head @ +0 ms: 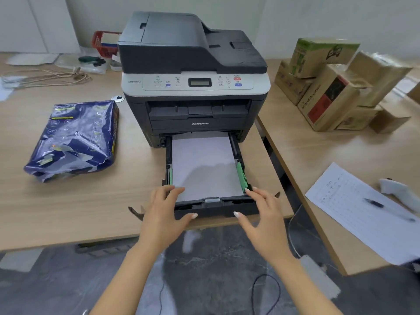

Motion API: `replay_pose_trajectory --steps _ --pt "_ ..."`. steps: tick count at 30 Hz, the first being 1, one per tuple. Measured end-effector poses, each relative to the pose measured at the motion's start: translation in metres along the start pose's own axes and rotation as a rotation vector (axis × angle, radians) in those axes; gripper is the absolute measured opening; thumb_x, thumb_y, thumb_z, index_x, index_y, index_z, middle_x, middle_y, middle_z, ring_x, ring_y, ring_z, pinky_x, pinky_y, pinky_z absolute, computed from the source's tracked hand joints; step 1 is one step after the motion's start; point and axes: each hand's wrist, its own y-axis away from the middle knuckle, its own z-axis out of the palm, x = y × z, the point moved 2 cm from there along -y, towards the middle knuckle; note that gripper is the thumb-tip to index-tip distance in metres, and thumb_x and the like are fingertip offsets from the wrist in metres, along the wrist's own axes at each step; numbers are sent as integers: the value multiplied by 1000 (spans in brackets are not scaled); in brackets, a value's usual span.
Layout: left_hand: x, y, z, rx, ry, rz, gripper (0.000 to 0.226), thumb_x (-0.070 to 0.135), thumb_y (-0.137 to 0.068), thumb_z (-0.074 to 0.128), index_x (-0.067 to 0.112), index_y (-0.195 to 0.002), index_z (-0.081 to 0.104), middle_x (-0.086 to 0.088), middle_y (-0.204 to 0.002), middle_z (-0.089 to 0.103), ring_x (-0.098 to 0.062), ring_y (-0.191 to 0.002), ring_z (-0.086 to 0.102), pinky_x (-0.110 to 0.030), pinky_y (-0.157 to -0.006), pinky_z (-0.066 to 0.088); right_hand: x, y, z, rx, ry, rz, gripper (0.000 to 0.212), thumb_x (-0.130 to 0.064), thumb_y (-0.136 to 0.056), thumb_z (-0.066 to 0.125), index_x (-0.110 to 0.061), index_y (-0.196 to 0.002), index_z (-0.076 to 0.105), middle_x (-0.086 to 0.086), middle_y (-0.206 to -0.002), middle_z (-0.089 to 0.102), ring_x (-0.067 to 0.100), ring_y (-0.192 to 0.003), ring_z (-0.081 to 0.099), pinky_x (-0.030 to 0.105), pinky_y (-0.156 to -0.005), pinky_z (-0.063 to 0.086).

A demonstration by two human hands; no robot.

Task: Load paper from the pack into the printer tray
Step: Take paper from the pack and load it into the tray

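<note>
Left of the printer (193,71) lies one torn-open paper pack (72,139), flat on the desk (68,201). One tray (216,206) is pulled out from the printer's base toward the person, its long axis running straight from printer to body, with a stack of paper (204,164) seated between two green guides. The left hand (166,214) and right hand (261,214) flank the tray's front corners, equally near, fingers spread and gripping nothing, though whether the fingertips touch the rim is hard to tell. Probably the tray slides straight in next.

White paper (204,164) flat in pulled-out tray (216,206); torn blue pack (72,138) leftward.
</note>
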Motion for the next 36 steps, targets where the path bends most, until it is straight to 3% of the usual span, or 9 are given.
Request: replay_pose_trajectory --steps 4,7,9,11,14,20,23,31,36 --pt "17 36 15 239 72 -132 59 27 -80 68 6 -131 47 -18 -133 46 -35 -124 39 -44 -104 34 -26 45 17 29 -278 239 69 -23 -92 58 -23 -150 19 -9 -157 13 -1 -140 11 19 -112 12" --pt "35 68 39 229 87 -156 61 31 -85 53 4 -138 38 -17 -144 41 -33 -134 35 -43 -109 30 -30 61 30 -106 -400 346 88 -17 -94 55 -27 -151 -12 -11 -159 -15 -3 -140 -7 19 -112 3" --pt "45 82 55 165 66 -132 71 32 -89 52 4 -147 22 -16 -156 19 -30 -144 21 -43 -115 23 -30 60 40 -156 -436 365 92 -17 -95 54 -27 -147 -22 -10 -156 -26 3 -143 -14 23 -115 -1" --pt "47 86 65 137 136 -287 81 32 -92 50 2 -149 1 -19 -158 -5 -32 -146 7 -43 -119 16 -28 55 50 -132 -504 425 92 -21 -96 52 -24 -146 -25 -8 -155 -28 9 -147 -13 29 -120 -1" --pt "45 73 67 160 351 -529 91 32 -91 52 -5 -145 -11 -23 -156 -16 -36 -146 4 -42 -118 18 -23 44 57 20 -595 547 101 -35 -90 60 -20 -147 -23 -4 -159 -22 13 -148 -7 32 -121 4" --pt "30 37 69 346 507 -689 118 39 -75 72 -1 -146 -13 -17 -158 -14 -26 -147 -4 -38 -114 22 8 14 51 274 -532 613 128 -39 -61 86 -10 -152 3 9 -161 11 21 -148 11 36 -120 16" --pt "27 34 74 392 526 -688 123 38 -69 78 3 -148 -10 -13 -159 -10 -24 -147 -2 -33 -113 20 20 5 51 320 -524 562 127 -40 -50 91 -9 -149 17 12 -151 29 24 -141 26 42 -117 27" --pt "3 -7 73 513 484 -694 141 46 -45 87 -7 -145 2 -26 -152 13 -35 -142 13 -42 -116 20 34 -34 54 309 -530 526 129 -62 -40 83 -12 -144 25 9 -144 38 25 -135 37 47 -111 37" --pt "-12 -28 73 611 458 -683 122 38 -45 90 -7 -138 25 -26 -137 32 -37 -126 30 -44 -109 32 39 -62 57 333 -521 492 131 -60 -39 82 -9 -145 26 9 -143 40 24 -133 39 45 -111 38"
